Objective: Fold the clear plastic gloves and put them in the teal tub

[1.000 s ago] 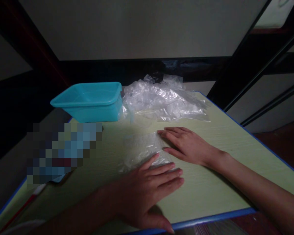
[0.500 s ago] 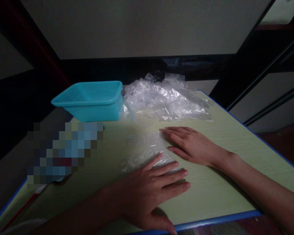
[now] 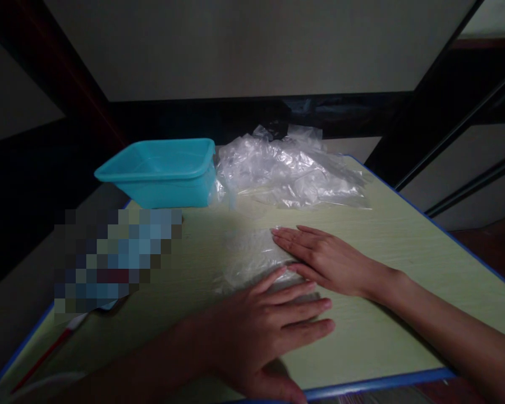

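Note:
A clear plastic sheet (image 3: 252,255) lies flat in the middle of the pale green table (image 3: 387,235). My left hand (image 3: 261,331) rests palm down on the sheet's near edge, fingers stretched out toward the right. My right hand (image 3: 324,258) lies flat on the sheet's right side, fingers extended and pointing left. Both hands press on the plastic and hold nothing.
A turquoise plastic tub (image 3: 164,171) stands at the back left of the table. A heap of crumpled clear plastic (image 3: 290,168) lies beside it at the back. A blurred patch (image 3: 115,258) covers the left side. A red-and-white stick (image 3: 50,348) lies near the left front corner.
Both hands have slid a little: the right hand moved slightly left over the sheet and the left hand shifted right. The view has drifted slightly.

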The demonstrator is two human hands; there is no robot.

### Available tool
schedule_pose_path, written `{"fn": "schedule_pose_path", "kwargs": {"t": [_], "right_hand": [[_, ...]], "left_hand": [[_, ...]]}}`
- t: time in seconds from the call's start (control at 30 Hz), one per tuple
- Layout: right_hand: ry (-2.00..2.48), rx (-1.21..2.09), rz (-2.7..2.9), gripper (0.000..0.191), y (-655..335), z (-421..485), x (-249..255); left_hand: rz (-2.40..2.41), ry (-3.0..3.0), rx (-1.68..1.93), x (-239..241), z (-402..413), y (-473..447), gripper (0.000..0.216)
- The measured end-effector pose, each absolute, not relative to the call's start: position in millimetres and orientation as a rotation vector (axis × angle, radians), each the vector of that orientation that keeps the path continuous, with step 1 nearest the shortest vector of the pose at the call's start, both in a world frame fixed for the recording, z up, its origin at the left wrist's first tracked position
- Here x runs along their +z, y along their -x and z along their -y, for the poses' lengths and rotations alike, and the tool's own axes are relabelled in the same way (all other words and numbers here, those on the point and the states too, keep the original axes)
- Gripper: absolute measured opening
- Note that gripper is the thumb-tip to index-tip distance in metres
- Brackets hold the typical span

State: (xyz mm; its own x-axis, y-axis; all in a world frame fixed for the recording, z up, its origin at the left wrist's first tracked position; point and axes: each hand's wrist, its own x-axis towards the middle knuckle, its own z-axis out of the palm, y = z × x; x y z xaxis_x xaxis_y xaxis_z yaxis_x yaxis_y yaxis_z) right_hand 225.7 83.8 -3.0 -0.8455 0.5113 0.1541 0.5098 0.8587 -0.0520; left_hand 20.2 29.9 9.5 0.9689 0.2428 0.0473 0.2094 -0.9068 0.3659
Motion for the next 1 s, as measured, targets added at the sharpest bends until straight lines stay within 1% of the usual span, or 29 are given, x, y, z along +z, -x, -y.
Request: {"fn": "schedule_pose_path", "kwargs": {"t": [0.1,0.23,0.43,0.53,0.77,1.0], "right_hand": [[0.799,-0.011,2.876,0.045,-228,-85,-3],[0.834,-0.03,2.88,0.046,-234,-89,-2],[0.889,-0.028,2.853,0.045,-239,-93,-3],[0.854,-0.053,2.802,0.041,-240,-91,2],[0.445,-0.013,2.766,0.027,-249,-78,23],[0.451,0.122,2.814,0.024,-255,-68,34]], "left_hand": [[-0.352,-2.786,0.208,11,-34,-15,0.06],[-0.51,-2.804,0.392,10,-46,-1,0.059],[-0.722,-2.828,0.631,3,-63,17,0.03],[-0.793,-2.8,0.735,0,-65,17,0.023],[-0.855,-2.797,0.926,-1,-67,17,0.021],[-0.932,-2.84,0.919,5,-67,23,0.022]]}}
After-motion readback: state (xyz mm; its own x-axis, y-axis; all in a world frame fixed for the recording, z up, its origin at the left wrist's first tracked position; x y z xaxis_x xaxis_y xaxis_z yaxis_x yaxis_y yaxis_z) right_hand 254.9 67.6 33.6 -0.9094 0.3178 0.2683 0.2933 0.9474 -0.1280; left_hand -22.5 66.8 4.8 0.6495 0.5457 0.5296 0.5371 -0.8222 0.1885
